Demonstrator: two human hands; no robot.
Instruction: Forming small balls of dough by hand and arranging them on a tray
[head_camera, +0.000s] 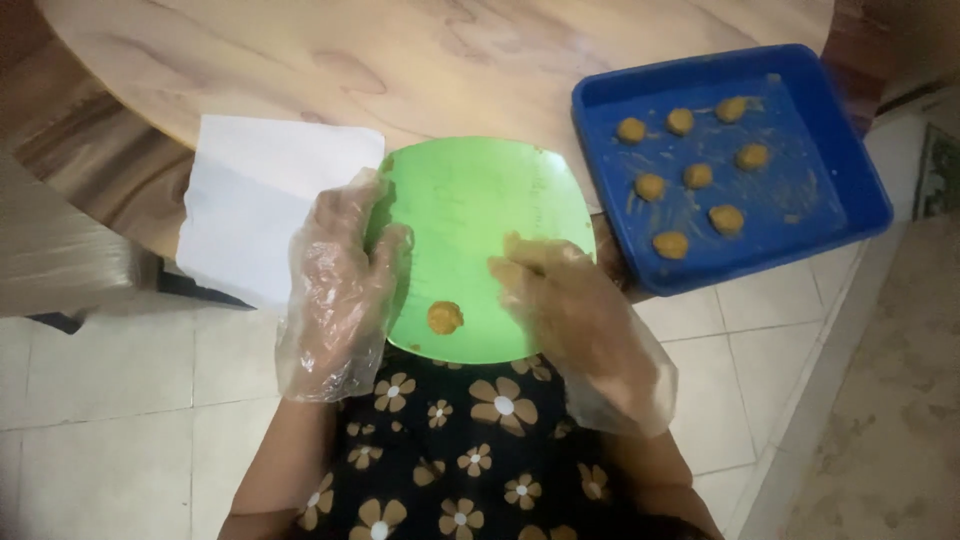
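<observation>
A green square plate (480, 200) rests at the near edge of a wooden table, over my lap. One small brown dough ball (445, 317) lies near its front edge. My left hand (340, 280), in a clear plastic glove, grips the plate's left rim. My right hand (570, 310), also gloved and smeared with brown dough, rests on the plate's right side with the fingers curled; I cannot tell whether anything is in it.
A blue tray (850, 170) with several brown dough balls (697, 175) stands to the right, overhanging the round wooden table's (400, 60) edge. A white sheet of paper (255, 195) lies left of the plate. Tiled floor lies below.
</observation>
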